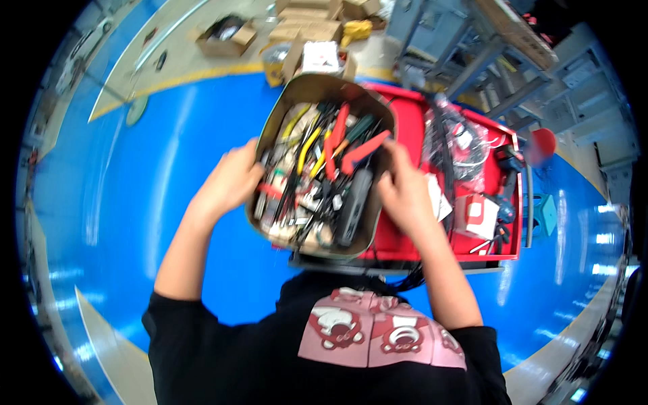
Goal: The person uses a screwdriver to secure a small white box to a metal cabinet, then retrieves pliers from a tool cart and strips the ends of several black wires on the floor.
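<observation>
A deep square metal box [325, 84] with rounded corners sits in front of me, over the left end of a red tray [405, 111]. My left hand [236, 175] grips its left wall, fingers hooked at the rim. On the opposite side my right hand [403, 189] is closed on the right wall, some fingertips hidden inside. Jumbled hand tools fill the box: red-handled pliers [364, 152], a curved yellow handle [309, 150], a dark green handle [360, 128] and many thin black pieces. A long dark grey case [354, 208] stands along the right inner wall.
Right of the box, the tray holds a clear plastic bag with cable [469, 138], a red-and-white box [478, 216] and a dark power tool [506, 159]. Beyond lie cardboard boxes [304, 30], a yellow bucket [273, 64] and a metal-framed bench [476, 71]. A teal stool [543, 214] stands right.
</observation>
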### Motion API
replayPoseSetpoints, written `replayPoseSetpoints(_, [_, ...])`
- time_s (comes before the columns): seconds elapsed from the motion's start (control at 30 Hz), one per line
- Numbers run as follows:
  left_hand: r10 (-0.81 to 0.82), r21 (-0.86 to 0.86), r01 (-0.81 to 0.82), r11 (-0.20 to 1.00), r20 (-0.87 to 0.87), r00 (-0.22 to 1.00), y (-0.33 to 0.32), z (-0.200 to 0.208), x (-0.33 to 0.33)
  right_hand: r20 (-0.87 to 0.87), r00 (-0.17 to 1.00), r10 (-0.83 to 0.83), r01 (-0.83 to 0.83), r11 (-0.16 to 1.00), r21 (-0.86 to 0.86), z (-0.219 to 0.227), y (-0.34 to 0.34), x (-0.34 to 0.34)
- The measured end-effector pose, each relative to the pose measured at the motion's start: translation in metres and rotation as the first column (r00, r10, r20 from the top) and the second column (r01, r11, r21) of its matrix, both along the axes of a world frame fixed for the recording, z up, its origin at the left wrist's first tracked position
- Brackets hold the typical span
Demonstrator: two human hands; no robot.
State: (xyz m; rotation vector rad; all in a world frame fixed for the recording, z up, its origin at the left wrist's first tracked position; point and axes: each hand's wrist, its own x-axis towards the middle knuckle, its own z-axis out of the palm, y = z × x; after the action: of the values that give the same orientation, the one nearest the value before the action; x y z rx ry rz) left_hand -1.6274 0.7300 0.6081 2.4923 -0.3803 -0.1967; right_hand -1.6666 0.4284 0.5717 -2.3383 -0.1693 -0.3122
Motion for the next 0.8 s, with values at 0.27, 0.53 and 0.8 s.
replayPoseSetpoints(0.27, [0.106,0.096,-0.105,0.990,-0.006,0.994,0.001,0.019,-0.015,-0.152,0.988,0.011,-0.033,0.989,-0.143,0.033,0.011,-0.018])
replayPoseSetpoints(0.53, [0.110,0.088,-0.116,0.989,0.070,0.991,-0.012,0.012,-0.009,0.073,0.995,0.060,-0.057,0.997,-0.046,0.056,-0.021,-0.066])
replayPoseSetpoints(0.8, [0.181,0.087,-0.186,0.979,0.064,0.981,-0.006,0.009,-0.017,0.077,0.995,0.066,-0.080,0.978,0.191,0.025,-0.054,-0.137])
